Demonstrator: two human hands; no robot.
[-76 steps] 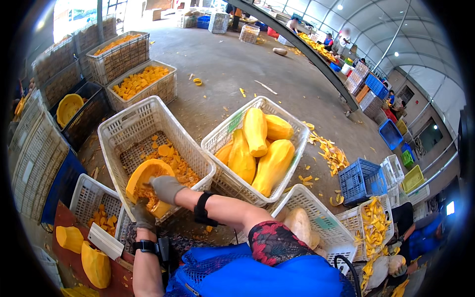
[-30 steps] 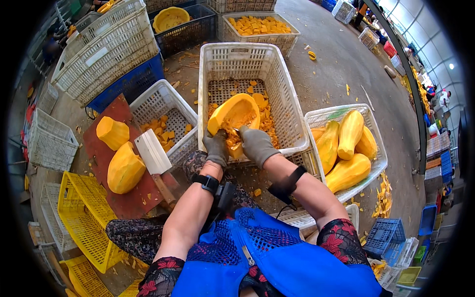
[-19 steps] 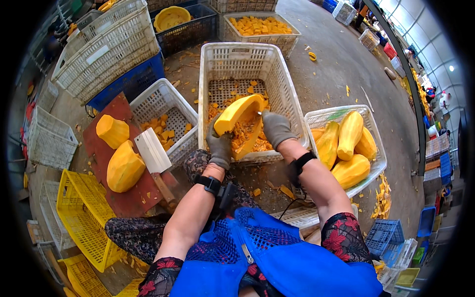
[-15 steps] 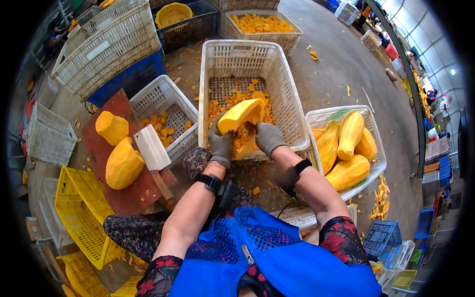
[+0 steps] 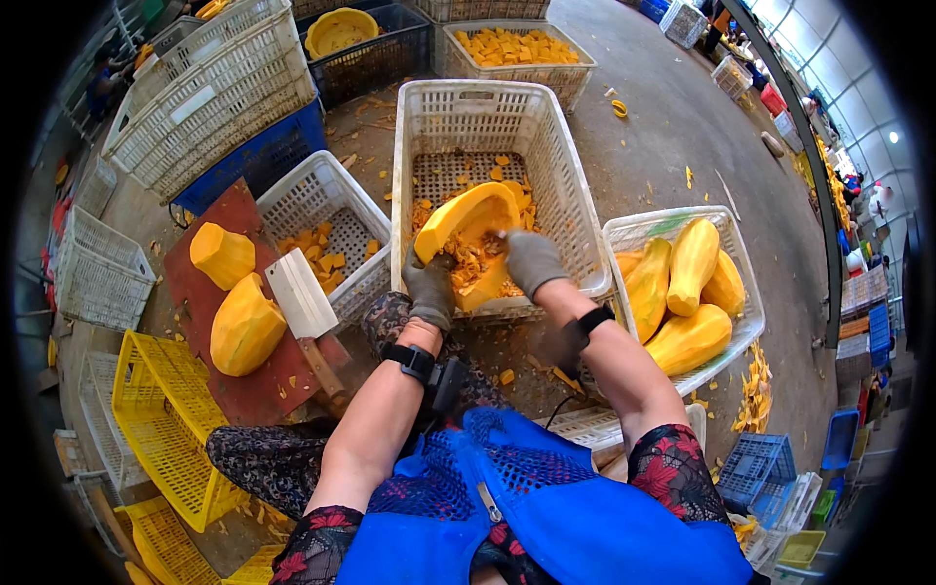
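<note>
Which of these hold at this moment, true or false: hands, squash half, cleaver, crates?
1. The left hand grips the halved squash over the white crate. True.
2. The right hand holds the cleaver. False: the cleaver lies on the red board; the right hand is in the squash's hollow.
3. Both hands wear grey gloves. True.
4. The crate of whole peeled squashes stands to the person's left. False: to the right.

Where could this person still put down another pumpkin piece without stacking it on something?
The red board has bare room near its far corner, beyond the two peeled chunks, and along its near edge. The small crate holds only a few bits. The crate on the right is packed with whole pumpkins, and both hands fill the middle crate.
</note>
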